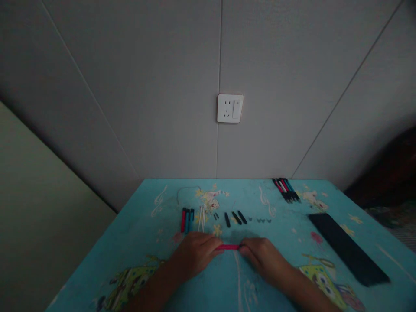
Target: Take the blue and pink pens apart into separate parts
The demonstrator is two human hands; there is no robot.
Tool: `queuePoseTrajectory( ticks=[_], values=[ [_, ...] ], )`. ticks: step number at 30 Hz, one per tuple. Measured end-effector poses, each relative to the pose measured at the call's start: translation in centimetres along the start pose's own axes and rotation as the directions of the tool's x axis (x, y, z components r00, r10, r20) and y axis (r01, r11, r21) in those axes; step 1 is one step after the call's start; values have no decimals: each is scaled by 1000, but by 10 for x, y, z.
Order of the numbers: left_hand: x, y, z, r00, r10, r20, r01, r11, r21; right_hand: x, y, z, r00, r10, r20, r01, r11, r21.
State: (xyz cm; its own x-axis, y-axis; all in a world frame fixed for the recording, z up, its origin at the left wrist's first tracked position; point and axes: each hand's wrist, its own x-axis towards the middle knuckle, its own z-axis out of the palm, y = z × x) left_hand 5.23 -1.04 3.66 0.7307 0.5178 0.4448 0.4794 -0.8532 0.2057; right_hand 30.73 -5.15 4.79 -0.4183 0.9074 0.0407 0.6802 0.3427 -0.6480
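A red pen barrel [230, 247] lies level between my hands, just above the front middle of the table. My left hand [199, 251] is closed around its left end. The fingers of my right hand [260, 253] pinch its right end, where a bit of black shows. Just beyond my left hand lie red and blue pen barrels [187, 220] with black ends and several thin white refills [202, 217]. Past the red barrel are two tiny dark pieces [216, 216], three black grips [237, 218] and several small clips or springs [259, 220], too small to tell.
Several pens [286, 190] lie side by side at the back right. A long black strip [348, 248] rests on the right of the cartoon-printed blue table [136, 234]. The grey wall behind carries a white socket [229, 108].
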Motion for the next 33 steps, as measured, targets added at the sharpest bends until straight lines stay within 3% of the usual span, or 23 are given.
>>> queuePoseTrajectory(
  ticks=[3,6,12,19,25,33],
  values=[
    [-1,1,2,1000,-7,27,6,999,50,3,0,3,998,-68,-19,66,995,-78],
    [-1,1,2,1000,-15,20,14,996,90,2,-4,0,992,-110,-65,107,993,-40],
    [2,-3,0,998,-28,-47,33,993,118,2,-3,-2,992,-51,-113,58,996,64],
    [6,10,4,997,-78,-23,81,987,139,6,-6,15,983,30,-182,-12,995,98],
    [6,22,16,1000,12,-7,-10,979,205,3,-14,22,989,10,-149,-6,1000,28],
    [3,14,18,998,-54,-32,58,986,156,2,-12,19,979,12,-204,30,979,201]
  ],
)
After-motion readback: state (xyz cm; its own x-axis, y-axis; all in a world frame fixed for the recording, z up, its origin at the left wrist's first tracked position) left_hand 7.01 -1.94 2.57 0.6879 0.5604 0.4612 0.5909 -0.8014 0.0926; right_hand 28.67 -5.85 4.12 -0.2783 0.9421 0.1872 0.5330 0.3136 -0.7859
